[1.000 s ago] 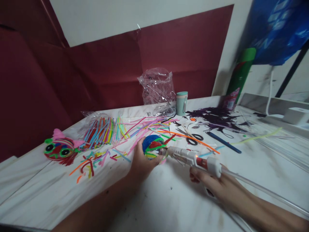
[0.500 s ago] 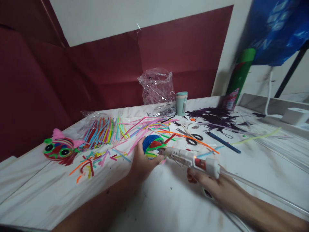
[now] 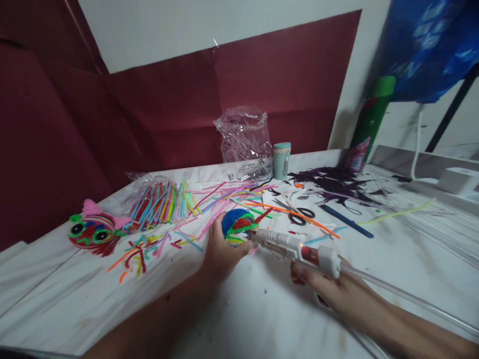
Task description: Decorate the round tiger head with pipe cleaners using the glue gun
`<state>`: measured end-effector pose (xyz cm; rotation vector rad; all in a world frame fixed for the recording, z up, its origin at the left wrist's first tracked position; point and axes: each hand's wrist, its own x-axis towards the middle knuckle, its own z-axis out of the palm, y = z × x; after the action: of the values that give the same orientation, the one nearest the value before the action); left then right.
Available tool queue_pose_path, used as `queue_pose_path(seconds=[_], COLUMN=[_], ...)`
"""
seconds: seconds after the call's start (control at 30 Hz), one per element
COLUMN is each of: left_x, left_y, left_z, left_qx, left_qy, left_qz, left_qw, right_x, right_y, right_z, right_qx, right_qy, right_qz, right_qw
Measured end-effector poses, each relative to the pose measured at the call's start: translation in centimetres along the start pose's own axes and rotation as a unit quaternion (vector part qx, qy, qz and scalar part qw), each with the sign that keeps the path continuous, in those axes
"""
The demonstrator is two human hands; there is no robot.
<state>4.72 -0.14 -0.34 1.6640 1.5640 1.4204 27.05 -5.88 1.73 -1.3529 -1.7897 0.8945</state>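
Observation:
My left hand (image 3: 224, 249) is wrapped round a rounded craft piece (image 3: 236, 218) covered in blue, green, red and yellow pipe cleaners, holding it just above or on the table. My right hand (image 3: 324, 284) grips a white hot glue gun (image 3: 284, 243) by its handle, with a small orange light lit on its side. A long clear glue stick (image 3: 407, 294) sticks out of its back. The gun's nozzle points left and meets or nearly meets the piece's right side; the exact contact is too small to tell.
A finished-looking pipe-cleaner fish (image 3: 93, 229) lies at left beside bundled pipe cleaners (image 3: 159, 202) and cut scraps (image 3: 140, 254). Behind the hands are scissors (image 3: 297, 215), a blue strip (image 3: 346, 220), purple strands (image 3: 337, 182), a green cup (image 3: 281, 162) and a clear plastic bag (image 3: 245, 134).
Almost nothing differs. The glue gun's body has shifted very slightly down, while its nozzle stays at the craft piece and my left hand keeps its hold.

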Motion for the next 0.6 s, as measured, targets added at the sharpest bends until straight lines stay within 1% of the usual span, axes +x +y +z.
queue_pose_path(seconds=[0.13,0.23,0.27,0.33,0.37,0.43,0.47,0.53,0.6], left_x=[0.0,0.2,0.3,0.6,0.8,1.1,1.2,1.3,1.4], left_y=[0.2,0.3,0.3,0.4,0.4,0.6,0.6,0.6,0.6], left_z=[-0.1,-0.3,-0.3,-0.6,-0.7,-0.9,-0.9,-0.9,-0.9], left_qx=[0.004,-0.014,-0.021,-0.035,-0.042,-0.046,-0.039,-0.028,-0.03], left_qy=[-0.008,-0.01,-0.003,0.015,0.03,0.032,0.034,0.048,0.066], left_qz=[-0.01,-0.016,-0.02,-0.032,-0.041,-0.057,-0.061,-0.06,-0.053], left_qw=[1.0,1.0,1.0,0.999,0.998,0.997,0.997,0.997,0.996], right_x=[0.0,0.5,0.8,2.0,2.8,4.5,5.3,6.8,7.8], right_y=[0.2,0.4,0.4,0.5,0.5,0.9,1.3,2.3,3.6], right_z=[0.0,-1.1,-1.8,-3.6,-4.7,-6.8,-7.9,-9.5,-10.4], right_qx=[0.011,0.076,0.113,0.18,0.201,0.204,0.201,0.19,0.168], right_qy=[0.002,-0.009,0.001,0.046,0.078,0.139,0.159,0.167,0.149], right_qz=[-0.005,0.006,0.008,0.028,0.056,0.125,0.147,0.175,0.178], right_qw=[1.0,0.997,0.994,0.982,0.975,0.961,0.955,0.952,0.958])
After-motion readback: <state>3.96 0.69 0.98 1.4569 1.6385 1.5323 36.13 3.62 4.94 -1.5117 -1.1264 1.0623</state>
